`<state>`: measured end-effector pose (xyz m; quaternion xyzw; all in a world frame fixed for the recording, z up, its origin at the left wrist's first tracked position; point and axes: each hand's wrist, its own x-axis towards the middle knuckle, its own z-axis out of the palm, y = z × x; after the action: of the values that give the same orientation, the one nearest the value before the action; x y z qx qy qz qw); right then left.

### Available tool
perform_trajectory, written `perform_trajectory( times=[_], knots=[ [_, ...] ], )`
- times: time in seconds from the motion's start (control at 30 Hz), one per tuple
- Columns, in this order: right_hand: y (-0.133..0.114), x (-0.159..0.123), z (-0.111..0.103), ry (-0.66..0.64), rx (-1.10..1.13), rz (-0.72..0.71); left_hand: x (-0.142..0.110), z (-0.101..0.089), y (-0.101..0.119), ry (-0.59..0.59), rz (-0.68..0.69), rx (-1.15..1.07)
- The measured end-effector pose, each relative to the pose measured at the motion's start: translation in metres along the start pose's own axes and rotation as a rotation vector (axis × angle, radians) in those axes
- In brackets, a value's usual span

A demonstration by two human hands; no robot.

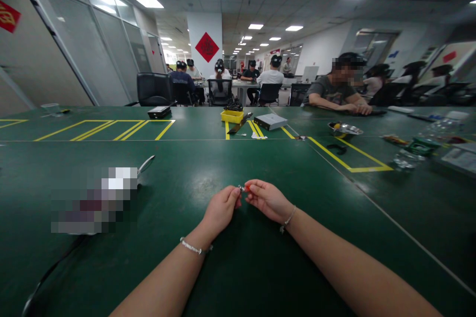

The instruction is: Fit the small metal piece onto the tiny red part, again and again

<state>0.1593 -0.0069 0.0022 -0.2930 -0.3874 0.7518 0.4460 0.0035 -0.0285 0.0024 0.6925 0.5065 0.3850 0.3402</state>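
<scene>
Over the green tabletop (208, 277), both hands meet in a pinch. My left hand (222, 209) has thumb and forefinger closed on a small silvery metal piece (241, 188); it is too small to name. From the other side, my right hand (270, 201) pinches a small orange piece (248, 187) between thumb and fingertips. The two pieces sit very close together; I cannot tell whether they are joined. Each wrist wears a bracelet, and the curled fingers hide part of both pieces.
On the left lies a blurred-out object (100, 203) with a cable. Farther back are a yellow bin (232, 117), a grey box (270, 121), a black box (159, 111) and a metal bowl (345, 129). Plastic bottles (409, 158) stand right. A person (336, 84) sits across the table.
</scene>
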Motion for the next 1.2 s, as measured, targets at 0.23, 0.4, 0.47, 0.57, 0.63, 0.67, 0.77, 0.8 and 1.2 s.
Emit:
perform_trajectory(
  times=[0.23,0.4,0.47,0.57,0.63,0.67,0.77,0.8,1.2],
  knots=[
    [-0.001,0.000,0.001,0.006,-0.014,-0.020,0.000,0.001,0.001,0.105,-0.014,-0.051],
    [0.002,0.000,0.003,0.078,-0.026,-0.048,0.000,0.001,0.002,0.129,-0.039,-0.047],
    [0.004,0.000,0.006,0.125,-0.051,-0.069,-0.001,0.001,0.003,0.121,-0.040,-0.041],
    [0.006,-0.001,0.012,0.187,-0.104,-0.095,-0.001,0.001,0.004,0.120,-0.041,-0.035],
    [0.008,-0.001,0.015,0.222,-0.132,-0.107,-0.001,0.001,0.004,0.128,-0.043,-0.024],
    [0.009,-0.001,0.015,0.238,-0.142,-0.111,-0.001,0.001,0.004,0.131,-0.042,-0.017],
    [0.010,-0.001,0.016,0.258,-0.166,-0.108,-0.002,0.000,0.007,0.143,-0.029,0.013],
    [0.011,-0.001,0.017,0.261,-0.171,-0.105,-0.002,0.000,0.008,0.151,-0.023,0.026],
    [0.009,-0.009,0.029,0.255,-0.188,-0.063,-0.005,-0.003,0.012,0.234,0.031,0.168]
  ],
)
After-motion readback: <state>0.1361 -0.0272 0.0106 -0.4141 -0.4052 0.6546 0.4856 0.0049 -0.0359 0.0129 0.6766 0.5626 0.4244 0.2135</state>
